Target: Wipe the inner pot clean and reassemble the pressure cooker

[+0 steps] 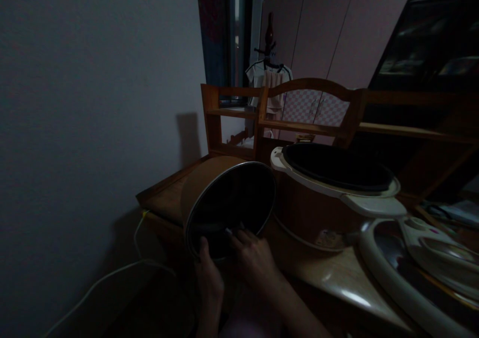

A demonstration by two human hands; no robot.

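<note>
A round inner pot (209, 181), tan outside and dark inside, lies tilted on the wooden desk with its opening turned toward me. My left hand (210, 278) grips its lower rim, thumb over the edge and the other fingers hidden beneath. Just to the right, my right hand (254, 253) reaches into the mouth of the pot with its fingers curled near the inner wall. Small pale spots show at those fingertips; whether they are nails or something held is too dark to make out. Beside the pot stands a larger brown cooker (309, 216) with cream handles, its top uncovered.
A cream-rimmed lid (379, 258) lies on the desk (337, 278) at the right. Wooden shelving (309, 126) rises behind the cooker. A white wall (112, 103) borders the left side, with a pale cable (112, 269) hanging below the desk's left corner.
</note>
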